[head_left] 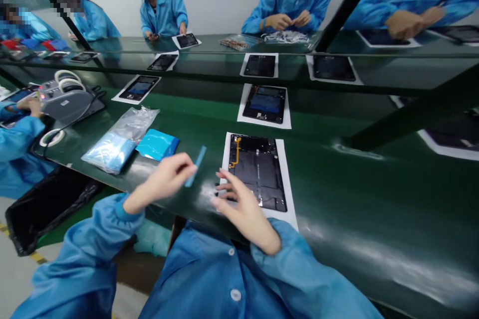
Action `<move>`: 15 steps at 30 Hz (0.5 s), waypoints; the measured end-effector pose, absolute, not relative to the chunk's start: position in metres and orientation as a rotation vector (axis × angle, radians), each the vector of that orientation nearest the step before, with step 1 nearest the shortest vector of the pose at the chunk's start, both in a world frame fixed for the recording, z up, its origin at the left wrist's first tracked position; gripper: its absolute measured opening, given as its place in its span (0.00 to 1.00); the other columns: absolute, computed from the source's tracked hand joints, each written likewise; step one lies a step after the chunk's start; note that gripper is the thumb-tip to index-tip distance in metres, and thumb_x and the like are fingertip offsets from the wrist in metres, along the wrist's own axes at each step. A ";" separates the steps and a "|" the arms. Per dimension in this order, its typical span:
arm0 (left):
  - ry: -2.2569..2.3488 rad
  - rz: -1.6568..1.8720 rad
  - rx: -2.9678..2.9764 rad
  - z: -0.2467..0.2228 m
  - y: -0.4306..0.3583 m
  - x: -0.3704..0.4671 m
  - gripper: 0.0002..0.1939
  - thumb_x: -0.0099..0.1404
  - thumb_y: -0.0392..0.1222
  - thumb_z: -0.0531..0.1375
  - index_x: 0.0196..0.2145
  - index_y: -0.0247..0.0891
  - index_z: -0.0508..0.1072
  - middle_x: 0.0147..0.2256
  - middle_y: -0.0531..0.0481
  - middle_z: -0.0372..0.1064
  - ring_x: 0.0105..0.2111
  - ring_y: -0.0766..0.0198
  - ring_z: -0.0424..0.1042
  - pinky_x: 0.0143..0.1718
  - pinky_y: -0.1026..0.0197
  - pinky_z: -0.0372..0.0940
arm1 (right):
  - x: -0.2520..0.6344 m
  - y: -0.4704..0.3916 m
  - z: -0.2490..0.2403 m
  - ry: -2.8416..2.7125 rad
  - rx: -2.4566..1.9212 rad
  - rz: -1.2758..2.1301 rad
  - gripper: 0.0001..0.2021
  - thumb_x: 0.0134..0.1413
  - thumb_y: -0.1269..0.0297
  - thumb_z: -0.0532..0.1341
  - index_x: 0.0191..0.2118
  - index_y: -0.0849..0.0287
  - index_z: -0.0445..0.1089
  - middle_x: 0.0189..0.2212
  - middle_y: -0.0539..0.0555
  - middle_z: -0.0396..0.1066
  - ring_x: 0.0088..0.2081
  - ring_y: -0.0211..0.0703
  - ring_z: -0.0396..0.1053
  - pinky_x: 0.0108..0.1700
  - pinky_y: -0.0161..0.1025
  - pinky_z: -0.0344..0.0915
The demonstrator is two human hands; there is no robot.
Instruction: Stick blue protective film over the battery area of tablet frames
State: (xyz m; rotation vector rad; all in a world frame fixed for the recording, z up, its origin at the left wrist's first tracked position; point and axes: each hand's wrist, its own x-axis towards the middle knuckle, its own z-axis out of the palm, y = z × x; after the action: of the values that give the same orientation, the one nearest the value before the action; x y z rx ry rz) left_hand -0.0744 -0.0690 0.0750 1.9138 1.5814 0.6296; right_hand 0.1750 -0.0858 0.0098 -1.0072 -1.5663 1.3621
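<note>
My left hand (168,177) is closed on a thin blue strip (200,158), held above the green table between the blue sheets and the nearest device. Fingers apart, my right hand (239,204) hovers at the lower left part of an opened black tablet-like device (267,172); nothing shows in its grasp. That device lies on a white sheet (288,217), with an orange flex cable (237,153) at its upper left. To the left, a stack of bright blue pieces (157,144) lies beside a clear plastic bag (114,147) with light blue contents.
Behind the nearest device lies another on white paper (265,104). A grey machine (67,102) with white tape rolls stands at the left. Dark shelf posts (411,109) and rails cross the table. Several people in blue work opposite; another person's hands (33,105) are at far left.
</note>
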 end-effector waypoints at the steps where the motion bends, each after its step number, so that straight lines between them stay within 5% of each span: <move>1: 1.493 0.597 1.918 0.074 -0.077 -0.063 0.15 0.73 0.51 0.56 0.33 0.38 0.69 0.30 0.54 0.67 0.31 0.66 0.63 0.35 0.63 0.58 | 0.163 -0.087 0.009 -1.554 -0.980 1.407 0.35 0.55 0.50 0.73 0.67 0.52 0.68 0.61 0.62 0.74 0.49 0.52 0.78 0.48 0.49 0.79; 9: 1.268 0.523 1.841 0.055 -0.092 -0.051 0.17 0.73 0.53 0.57 0.32 0.38 0.70 0.29 0.54 0.69 0.31 0.66 0.67 0.35 0.63 0.63 | 0.137 -0.097 -0.005 -1.432 -0.870 1.591 0.30 0.55 0.58 0.71 0.63 0.57 0.72 0.48 0.59 0.82 0.39 0.48 0.82 0.45 0.45 0.81; 15: 1.387 0.674 1.910 0.059 -0.090 -0.068 0.13 0.72 0.46 0.59 0.31 0.39 0.69 0.28 0.56 0.65 0.29 0.66 0.63 0.34 0.63 0.59 | 0.153 -0.096 -0.018 -1.345 -1.146 1.443 0.17 0.50 0.48 0.72 0.35 0.59 0.80 0.27 0.57 0.81 0.29 0.52 0.81 0.36 0.45 0.80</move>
State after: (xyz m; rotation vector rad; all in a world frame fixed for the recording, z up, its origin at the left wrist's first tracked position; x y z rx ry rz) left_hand -0.0681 -0.0902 0.0591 1.9099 1.3874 0.6745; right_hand 0.1526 -0.0964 -0.0184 -1.1458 -1.3451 1.4425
